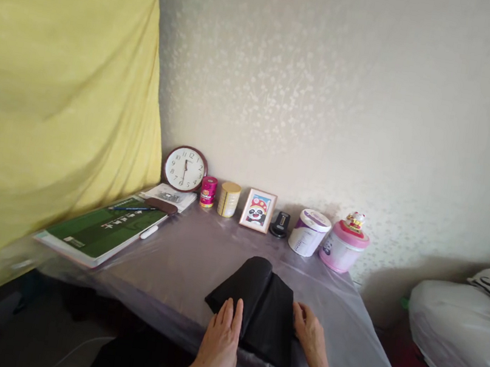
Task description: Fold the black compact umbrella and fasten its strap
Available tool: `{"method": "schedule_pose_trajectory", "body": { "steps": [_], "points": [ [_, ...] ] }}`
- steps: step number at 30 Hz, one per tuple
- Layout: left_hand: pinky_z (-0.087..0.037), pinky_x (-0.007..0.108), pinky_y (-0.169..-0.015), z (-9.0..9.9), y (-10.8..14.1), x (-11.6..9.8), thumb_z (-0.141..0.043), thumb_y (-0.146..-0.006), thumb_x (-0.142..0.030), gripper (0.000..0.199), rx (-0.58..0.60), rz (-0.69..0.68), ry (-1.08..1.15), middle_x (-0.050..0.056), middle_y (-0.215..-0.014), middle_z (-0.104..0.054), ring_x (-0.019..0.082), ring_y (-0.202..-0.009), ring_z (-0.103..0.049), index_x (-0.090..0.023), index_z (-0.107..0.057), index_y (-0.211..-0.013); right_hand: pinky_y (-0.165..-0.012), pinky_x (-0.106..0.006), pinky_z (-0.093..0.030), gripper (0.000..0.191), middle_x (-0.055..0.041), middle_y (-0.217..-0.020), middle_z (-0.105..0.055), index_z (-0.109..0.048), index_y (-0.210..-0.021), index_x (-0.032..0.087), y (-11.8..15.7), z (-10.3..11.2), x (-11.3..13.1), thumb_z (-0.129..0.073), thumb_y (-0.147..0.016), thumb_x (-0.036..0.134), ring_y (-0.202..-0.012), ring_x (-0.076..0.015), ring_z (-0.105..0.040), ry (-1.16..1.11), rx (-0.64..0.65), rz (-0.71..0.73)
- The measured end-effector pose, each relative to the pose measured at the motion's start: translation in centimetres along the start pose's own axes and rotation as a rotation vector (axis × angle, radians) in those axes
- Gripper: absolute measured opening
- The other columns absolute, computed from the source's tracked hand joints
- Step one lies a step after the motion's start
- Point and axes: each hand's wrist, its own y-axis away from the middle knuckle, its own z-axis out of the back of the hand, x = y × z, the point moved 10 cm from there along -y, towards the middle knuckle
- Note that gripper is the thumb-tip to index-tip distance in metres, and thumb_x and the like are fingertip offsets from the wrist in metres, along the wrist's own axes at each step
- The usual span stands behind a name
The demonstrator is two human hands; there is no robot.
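Observation:
A soft black item [270,322], which looks like folded cloth or a thin bag, lies on the table near its front edge. Its left half bulges up in a rounded fold, while the right half lies flatter. My left hand [221,345] rests against the lower left part, its fingers stretched out and close together. At the right edge, my right hand [308,330] has its fingers curled in, with the thumb side against the black material. Part of that grip is hidden from view.
A plastic-covered table [172,265] fills the middle. Along the wall stand a clock [186,168], a pink can [208,192], a yellow tin [228,200], a panda picture frame [258,210], a black stapler-like object [280,224], a white tub [309,233] and a pink tub [342,248]. A green book [104,230] lies left.

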Motion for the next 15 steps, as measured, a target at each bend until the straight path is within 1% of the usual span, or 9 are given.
{"method": "schedule_pose_trajectory", "body": {
  "steps": [2,4,7,11,15],
  "points": [
    [-0.026,0.04,-0.101,0.0,0.1,0.0,-0.042,-0.062,-0.013,0.087,0.003,0.002,-0.012,0.015,-0.144,-0.018,0.027,-0.13,-0.02,-0.013,-0.001,-0.139,-0.058,-0.028,-0.047,0.039,-0.0054,-0.078,-0.068,-0.062,-0.09,0.021,0.9,-0.5,-0.3,-0.037,-0.079,0.049,-0.067,-0.0198,-0.064,-0.075,0.052,-0.071],
    [-0.026,0.04,-0.101,0.0,0.1,0.0,-0.043,-0.061,-0.013,0.088,0.015,0.003,-0.021,0.016,-0.144,-0.017,0.028,-0.131,-0.02,-0.013,0.0,-0.138,-0.055,-0.028,-0.047,0.041,-0.0057,-0.079,-0.068,-0.062,-0.091,0.02,1.5,-0.6,-0.2,-0.039,-0.077,0.051,-0.066,-0.0199,-0.064,-0.114,0.061,-0.103],
    [-0.027,0.041,-0.101,0.0,0.2,-0.1,-0.042,-0.062,-0.012,0.088,0.027,0.012,-0.029,0.016,-0.144,-0.017,0.028,-0.131,-0.019,-0.013,0.001,-0.138,-0.057,-0.028,-0.047,0.039,-0.0052,-0.076,-0.068,-0.062,-0.088,0.02,1.8,0.1,0.2,-0.041,-0.076,0.051,-0.068,-0.0208,-0.064,-0.102,0.01,-0.083],
    [-0.027,0.041,-0.101,0.2,0.1,-0.1,-0.042,-0.063,-0.013,0.087,0.024,0.013,-0.031,0.016,-0.144,-0.018,0.028,-0.131,-0.019,-0.013,0.001,-0.138,-0.064,-0.029,-0.046,0.036,-0.0047,-0.076,-0.069,-0.063,-0.081,0.022,1.7,1.1,1.1,-0.041,-0.075,0.05,-0.075,-0.0223,-0.064,-0.053,-0.07,-0.024],
    [-0.026,0.04,-0.101,0.4,0.2,-0.2,-0.042,-0.062,-0.012,0.087,0.037,0.016,-0.036,0.016,-0.144,-0.018,0.027,-0.131,-0.02,-0.013,0.0,-0.138,-0.064,-0.029,-0.046,0.038,-0.0049,-0.075,-0.069,-0.064,-0.078,0.021,1.4,1.0,1.5,-0.041,-0.074,0.051,-0.074,-0.0222,-0.064,-0.079,-0.073,-0.015]
  ]
}}
